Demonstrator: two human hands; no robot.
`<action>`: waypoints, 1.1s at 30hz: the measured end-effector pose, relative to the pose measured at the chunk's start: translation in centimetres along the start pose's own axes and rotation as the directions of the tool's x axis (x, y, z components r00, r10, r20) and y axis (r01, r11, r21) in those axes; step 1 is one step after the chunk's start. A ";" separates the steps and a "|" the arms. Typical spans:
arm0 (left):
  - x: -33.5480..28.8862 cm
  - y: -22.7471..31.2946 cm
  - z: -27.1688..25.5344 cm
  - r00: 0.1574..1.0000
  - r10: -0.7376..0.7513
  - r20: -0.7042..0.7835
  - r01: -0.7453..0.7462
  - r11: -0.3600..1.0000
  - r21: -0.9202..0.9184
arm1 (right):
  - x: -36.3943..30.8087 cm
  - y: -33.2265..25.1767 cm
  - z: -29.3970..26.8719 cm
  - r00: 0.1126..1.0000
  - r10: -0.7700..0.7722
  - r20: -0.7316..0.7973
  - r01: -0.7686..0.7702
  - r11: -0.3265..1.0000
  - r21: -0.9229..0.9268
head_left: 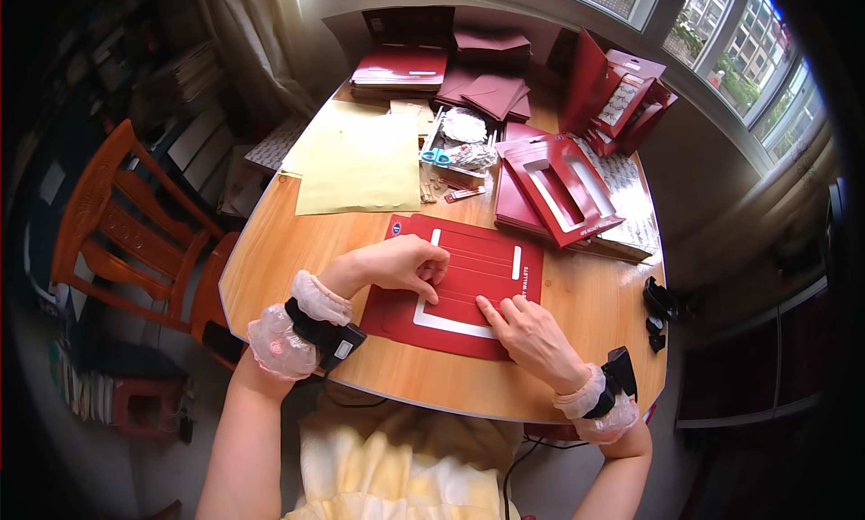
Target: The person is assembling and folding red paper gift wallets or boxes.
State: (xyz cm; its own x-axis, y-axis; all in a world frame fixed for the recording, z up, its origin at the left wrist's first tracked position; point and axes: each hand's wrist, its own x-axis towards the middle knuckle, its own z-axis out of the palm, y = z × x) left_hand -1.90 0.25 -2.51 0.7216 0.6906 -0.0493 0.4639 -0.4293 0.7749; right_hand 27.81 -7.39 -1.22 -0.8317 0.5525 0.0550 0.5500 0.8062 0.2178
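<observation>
A flat red cardboard sheet [482, 254] with crease lines lies near the table's front edge. White strips [464, 324] run along its left, near and right sides; I cannot tell whether they are tape or cut-outs. My left hand [410, 263] is over the sheet's left part, its fingers curled in toward the thumb. Anything in that grip is too small or hidden to make out. At the near right of the sheet, my right hand [532, 335] rests with the index finger stretched out on the cardboard, holding nothing. Part of the left strip is hidden behind my left hand.
Yellow paper sheets [356, 164] lie far left. Behind the sheet are a tray [478, 167] of crumpled white material and blue scissors [435, 157]. Red boxes with windows [559, 191] are stacked at the right, with red folders [401, 67] behind. A wooden chair [144, 223] stands left.
</observation>
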 end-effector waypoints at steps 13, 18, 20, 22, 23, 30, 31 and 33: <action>-0.2 0.3 -0.3 1.000 -0.005 0.021 0.005 1.000 -0.024 | -3.1 3.1 -0.2 0.991 0.130 -0.035 -0.113 0.945 0.305; 0.0 0.4 -0.4 0.999 0.023 0.040 -0.022 0.999 -0.025 | -0.7 5.0 -0.1 0.924 0.361 -0.123 -0.207 0.746 0.633; -0.2 0.4 -0.3 0.999 0.017 0.049 -0.016 1.000 -0.017 | 0.9 5.4 -0.1 0.927 0.362 -0.104 -0.216 0.737 0.640; -0.6 0.4 -0.3 0.995 0.067 0.071 -0.065 0.997 -0.031 | 3.2 5.5 1.1 0.924 0.342 -0.173 -0.160 0.755 0.635; -0.4 0.5 -0.4 0.995 0.072 0.071 -0.070 0.997 -0.032 | 4.0 5.6 1.7 0.914 0.329 -0.236 -0.115 0.770 0.628; -0.6 0.8 -0.3 0.978 0.061 0.201 -0.054 0.998 -0.036 | 7.7 5.1 0.9 0.947 0.313 0.071 -0.300 0.783 0.545; -0.6 0.8 -0.3 0.977 0.081 0.197 -0.075 0.997 -0.035 | 7.6 4.9 0.7 0.924 0.348 0.162 -0.377 0.749 0.545; -0.8 0.9 -0.5 0.978 0.059 0.202 -0.058 0.998 -0.012 | 7.1 5.1 1.6 0.933 0.337 0.124 -0.347 0.761 0.549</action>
State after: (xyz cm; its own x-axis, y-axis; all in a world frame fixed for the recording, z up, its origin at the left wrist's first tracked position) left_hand -2.33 -0.42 -1.49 0.8366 0.5321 -0.1300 0.4153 -0.4615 0.7839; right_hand 24.77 0.98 -1.31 -0.5818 0.8134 0.0040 0.7488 0.5375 -0.3879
